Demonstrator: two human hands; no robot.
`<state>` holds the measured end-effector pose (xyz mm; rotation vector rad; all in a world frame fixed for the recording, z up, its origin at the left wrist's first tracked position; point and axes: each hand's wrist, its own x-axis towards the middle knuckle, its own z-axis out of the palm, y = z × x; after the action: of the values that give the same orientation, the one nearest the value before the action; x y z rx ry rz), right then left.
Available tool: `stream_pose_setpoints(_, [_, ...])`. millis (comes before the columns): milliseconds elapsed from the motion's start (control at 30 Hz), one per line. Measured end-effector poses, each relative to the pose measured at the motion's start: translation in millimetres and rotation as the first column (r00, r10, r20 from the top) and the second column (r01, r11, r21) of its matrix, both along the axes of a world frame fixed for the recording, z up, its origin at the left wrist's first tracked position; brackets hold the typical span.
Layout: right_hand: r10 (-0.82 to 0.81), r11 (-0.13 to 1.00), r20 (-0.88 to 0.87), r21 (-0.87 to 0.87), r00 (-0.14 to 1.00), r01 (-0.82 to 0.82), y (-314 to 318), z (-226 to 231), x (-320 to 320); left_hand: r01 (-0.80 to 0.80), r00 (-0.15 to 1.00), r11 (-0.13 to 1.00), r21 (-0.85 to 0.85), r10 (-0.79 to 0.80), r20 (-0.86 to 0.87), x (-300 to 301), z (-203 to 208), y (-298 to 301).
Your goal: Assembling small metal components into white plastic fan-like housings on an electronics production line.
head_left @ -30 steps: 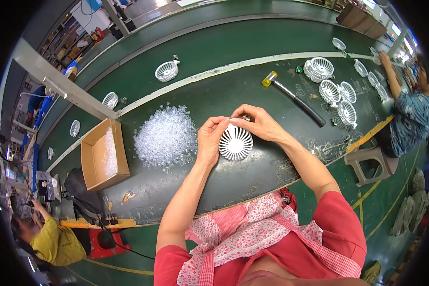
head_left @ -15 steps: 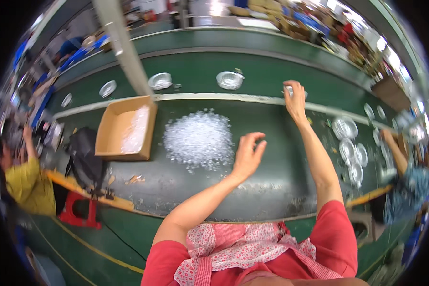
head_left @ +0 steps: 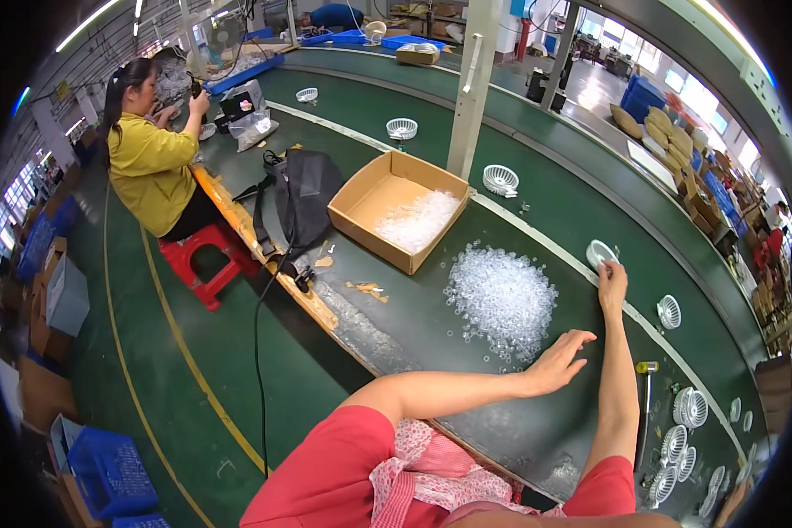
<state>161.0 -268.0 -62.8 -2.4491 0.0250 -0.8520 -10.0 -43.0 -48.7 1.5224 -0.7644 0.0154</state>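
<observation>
A white round grille (head_left: pixel 600 253) is pinched at its edge by the right hand (head_left: pixel 612 283), arm stretched far out so the piece reaches the white line between the bench (head_left: pixel 414 326) and the green belt (head_left: pixel 554 185). The left hand (head_left: pixel 561 361) is held spread and empty, hovering just beside the heap of clear plastic bits (head_left: pixel 502 299) — close enough for picking. More bits are kept in the open cardboard box (head_left: pixel 396 207). The grille's far side is hidden by fingers, and the stacked grilles (head_left: pixel 682 440) at the lower right are bent and small — hard to make out.
</observation>
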Motion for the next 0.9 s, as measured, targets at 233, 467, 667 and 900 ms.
stream_pose_setpoints(233, [-0.080, 0.970, 0.137, -0.219, 0.987, 0.109, 64, 55, -168, -0.182, 0.893, 0.974, 0.137, 0.105, 0.437, -7, 22, 8])
stream_pose_setpoints(467, [0.290, 0.942, -0.100, 0.208, 0.952, -0.265, 93, 83, -246, -0.377, 0.692, 0.837, 0.396, -0.029, 0.721, 12, 9, 12])
stream_pose_setpoints(667, [0.090, 0.996, -0.142, 0.027, 0.986, -0.087, 55, 61, -244, -0.319, 0.729, 0.848, 0.424, -0.067, 0.681, 8, 23, 24])
stream_pose_setpoints(900, [0.091, 0.995, -0.219, -0.025, 0.971, -0.099, 70, 58, -252, -0.217, 0.763, 0.877, 0.429, -0.122, 0.634, 6, 29, 23])
